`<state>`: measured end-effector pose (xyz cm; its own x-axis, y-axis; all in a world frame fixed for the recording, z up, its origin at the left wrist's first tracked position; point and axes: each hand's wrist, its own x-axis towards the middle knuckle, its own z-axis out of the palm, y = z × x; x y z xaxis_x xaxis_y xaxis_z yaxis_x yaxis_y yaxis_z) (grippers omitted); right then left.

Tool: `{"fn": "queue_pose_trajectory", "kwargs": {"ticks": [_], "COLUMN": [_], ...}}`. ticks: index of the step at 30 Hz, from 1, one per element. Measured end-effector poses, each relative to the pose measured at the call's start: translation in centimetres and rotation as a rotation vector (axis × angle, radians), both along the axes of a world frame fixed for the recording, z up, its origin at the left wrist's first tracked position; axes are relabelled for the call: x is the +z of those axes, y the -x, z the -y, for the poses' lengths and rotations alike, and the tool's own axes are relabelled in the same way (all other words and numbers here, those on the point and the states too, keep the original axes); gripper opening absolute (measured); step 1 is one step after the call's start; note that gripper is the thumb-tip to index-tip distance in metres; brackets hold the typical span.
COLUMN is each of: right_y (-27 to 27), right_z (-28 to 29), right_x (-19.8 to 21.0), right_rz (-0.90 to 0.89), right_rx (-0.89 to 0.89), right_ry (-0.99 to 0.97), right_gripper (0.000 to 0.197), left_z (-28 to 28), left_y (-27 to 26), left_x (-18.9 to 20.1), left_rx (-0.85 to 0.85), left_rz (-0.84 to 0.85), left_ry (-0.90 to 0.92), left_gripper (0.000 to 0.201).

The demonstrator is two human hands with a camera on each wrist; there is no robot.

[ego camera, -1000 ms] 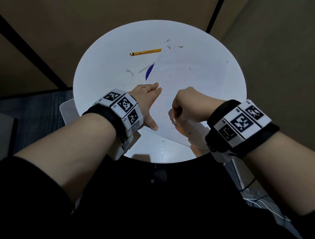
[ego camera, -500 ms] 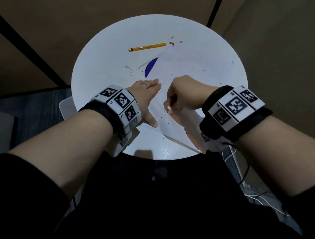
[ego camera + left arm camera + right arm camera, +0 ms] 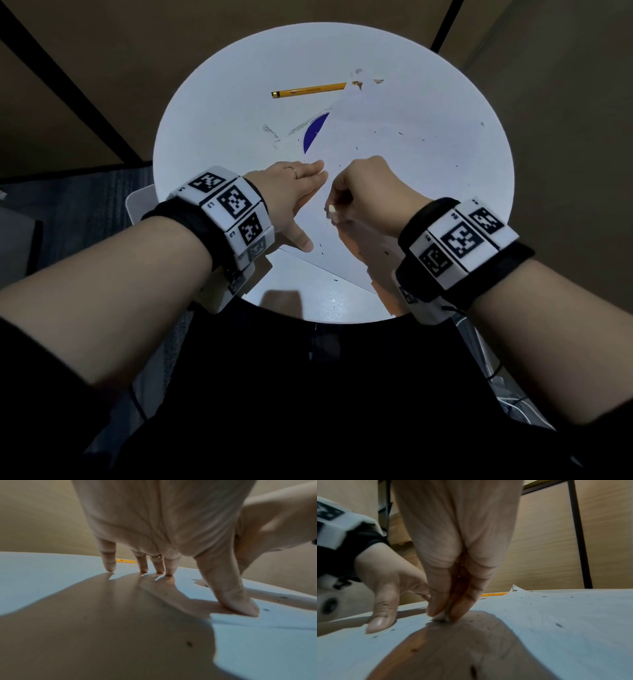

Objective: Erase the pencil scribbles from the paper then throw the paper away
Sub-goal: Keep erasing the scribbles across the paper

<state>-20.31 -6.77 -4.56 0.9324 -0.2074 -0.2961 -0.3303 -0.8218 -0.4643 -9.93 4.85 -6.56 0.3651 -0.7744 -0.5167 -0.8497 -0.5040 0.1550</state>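
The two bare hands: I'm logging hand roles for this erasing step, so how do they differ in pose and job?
The left hand lies spread, straight fingertips and thumb pressing the white paper sheet flat; the right hand is curled, pinching a small white eraser against it. The left holds nothing; the right holds the tool. Both bear on the same sheet on the round white table.

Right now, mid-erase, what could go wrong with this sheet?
The white paper sheet is pinned only by the left hand along its left edge; the small white eraser pinched in the right hand could wrinkle or tear it where it lies loose. The far corner is already curled and ragged. Eraser crumbs could smear.
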Motion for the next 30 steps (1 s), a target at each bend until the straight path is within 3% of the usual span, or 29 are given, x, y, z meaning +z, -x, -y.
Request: {"fn": "queue_pose_trajectory", "kwargs": {"ticks": [5,7,9,11,12,15,17,19,23,25,26,30], "right_y": [1.7,0.8,-0.7,-1.7,-1.7,-0.4,0.6,0.7,-1.3,-1.5,-1.2,0.6], "right_z": [-0.3,-0.6,-1.1,-1.7,-1.9,-2.0,-1.6,-1.3,-0.8,-0.7,-0.6,-0.7], "right_x": [1.1,1.5,1.5,1.0,0.8,0.6,0.9,1.1,0.4,0.2,0.3,1.1], "right_rz": [-0.194,-0.174,-0.041,0.023,0.02,-0.019,-0.124,-0.195,-0.009,0.018,0.004,-0.214], "right_rx": [0.136,0.164,0.152,0.142,0.145,0.16,0.202,0.235,0.136,0.104,0.121,0.231], "right_ry": [-0.041,0.027,0.1,0.125,0.121,0.055,0.016,0.004,0.063,0.054,0.036,-0.009], "right_gripper": [0.025,0.016,0.004,0.01,0.011,0.008,0.016,0.015,0.008,0.005,0.003,0.027], "left_z": [0.1,0.2,0.0,-0.1,-0.1,-0.1,0.1,0.1,-0.2,-0.2,-0.2,0.1], "left_y": [0.5,0.8,1.1,1.3,1.2,0.8,0.7,0.8,1.0,0.9,0.9,0.7], "left_x": [0.1,0.3,0.6,0.9,0.9,0.5,0.3,0.2,0.6,0.7,0.7,0.3], "left_rx": [-0.034,-0.029,0.001,0.035,0.039,0.022,0.012,0.007,0.022,0.023,0.019,-0.005], "left_rz": [0.048,0.046,0.042,0.04,0.036,0.015,0.028,0.043,0.027,0.029,0.031,0.052], "left_ry": [-0.045,-0.039,-0.017,0.009,0.013,-0.01,-0.029,-0.038,-0.005,-0.004,-0.01,-0.043], "left_gripper": [0.119,0.115,0.096,0.07,0.067,0.1,0.115,0.118,0.101,0.102,0.106,0.12]}}
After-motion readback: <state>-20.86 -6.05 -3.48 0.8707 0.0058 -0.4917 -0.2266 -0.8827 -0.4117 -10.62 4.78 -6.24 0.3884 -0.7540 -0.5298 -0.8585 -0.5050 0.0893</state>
